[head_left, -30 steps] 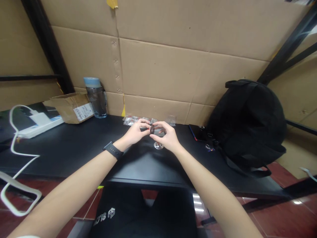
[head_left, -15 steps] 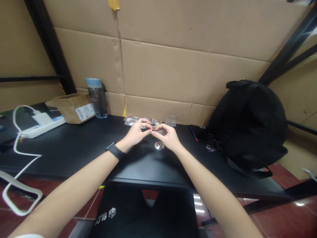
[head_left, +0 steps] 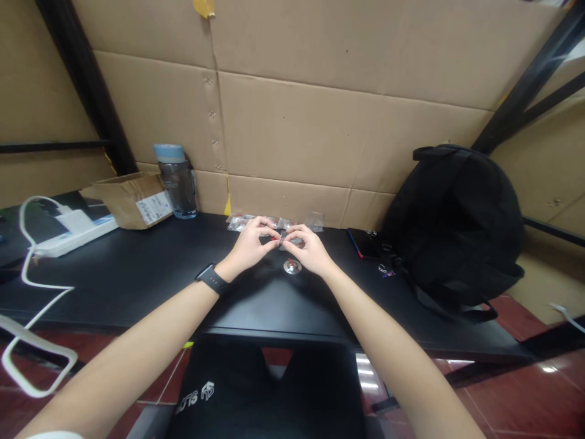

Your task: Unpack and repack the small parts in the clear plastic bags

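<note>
The small part (head_left: 277, 239), red at one end and too tiny to make out, is pinched between the fingertips of the left hand (head_left: 249, 245) and the right hand (head_left: 309, 250). Both are closed on it just above the black table (head_left: 137, 268). A second ago it showed face-on as a dark ring, held higher. A silver disc (head_left: 291, 266) lies just below. Clear bags (head_left: 244, 222) sit behind it by the cardboard wall (head_left: 320, 140), with a bottle (head_left: 177, 182) to the left and a black backpack (head_left: 461, 225) to the right.
</note>
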`<state>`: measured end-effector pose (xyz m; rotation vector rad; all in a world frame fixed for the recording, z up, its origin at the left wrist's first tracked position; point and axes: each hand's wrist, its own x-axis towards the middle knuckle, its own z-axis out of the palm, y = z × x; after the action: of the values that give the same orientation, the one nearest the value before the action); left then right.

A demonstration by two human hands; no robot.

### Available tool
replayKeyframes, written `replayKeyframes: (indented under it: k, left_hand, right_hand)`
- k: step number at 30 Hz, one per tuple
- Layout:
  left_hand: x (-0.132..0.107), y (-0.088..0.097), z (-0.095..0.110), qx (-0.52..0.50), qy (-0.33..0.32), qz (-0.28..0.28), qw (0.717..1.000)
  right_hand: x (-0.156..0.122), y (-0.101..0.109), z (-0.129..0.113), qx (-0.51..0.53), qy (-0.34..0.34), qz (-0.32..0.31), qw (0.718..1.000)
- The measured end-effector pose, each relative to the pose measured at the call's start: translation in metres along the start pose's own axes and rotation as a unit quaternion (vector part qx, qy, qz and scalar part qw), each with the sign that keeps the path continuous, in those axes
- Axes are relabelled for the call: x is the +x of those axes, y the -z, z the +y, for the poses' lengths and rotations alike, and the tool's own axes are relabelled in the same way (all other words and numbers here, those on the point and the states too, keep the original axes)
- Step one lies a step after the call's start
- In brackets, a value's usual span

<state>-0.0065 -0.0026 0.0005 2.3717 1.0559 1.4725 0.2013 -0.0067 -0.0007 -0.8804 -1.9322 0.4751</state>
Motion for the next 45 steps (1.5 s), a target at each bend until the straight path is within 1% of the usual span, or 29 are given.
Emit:
replayKeyframes:
  k: [7, 15, 17, 20, 21, 23, 26, 31, 37, 45]
  left_hand:
    - [-0.001, -0.001, 0.0, -0.004, -0.003, -0.007, 1.0]
    - [0.0, 0.0, 0.005, -0.012, -0.006, -0.021, 1.0]
    - [0.0, 0.0, 0.006, -0.03, 0.001, -0.022, 0.999]
    - [0.002, -0.001, 0.007, -0.097, 0.039, -0.004, 0.995]
    - [0.002, -0.001, 0.007, -0.119, 0.05, -0.006, 0.992]
    - [0.002, -0.002, 0.007, -0.139, 0.06, -0.041, 0.988]
    - [0.001, -0.002, 0.008, -0.116, 0.05, -0.099, 0.987]
    - [-0.002, -0.004, 0.007, -0.082, 0.031, -0.133, 0.987]
    - [-0.004, -0.004, -0.005, -0.05, 0.013, -0.145, 0.988]
    - [-0.003, -0.001, -0.005, -0.043, 0.002, -0.144, 0.989]
  right_hand:
    - [0.0, 0.003, 0.003, -0.013, 0.0, -0.008, 1.0]
    - [0.0, 0.003, 0.004, 0.006, -0.01, -0.026, 1.0]
    - [0.0, 0.004, 0.003, -0.002, -0.008, -0.034, 0.999]
    - [0.0, 0.007, 0.0, -0.022, 0.007, -0.047, 0.999]
    - [0.0, 0.008, -0.001, -0.03, 0.014, -0.05, 0.998]
    - [-0.001, 0.009, -0.004, -0.04, 0.03, -0.057, 0.997]
    - [-0.001, 0.009, -0.005, -0.037, 0.044, -0.063, 0.996]
    - [0.0, 0.011, -0.006, -0.034, 0.051, -0.06, 0.996]
    - [0.001, 0.017, -0.009, -0.039, 0.052, -0.048, 0.997]
    - [-0.001, 0.015, -0.005, -0.055, 0.045, -0.06, 0.996]
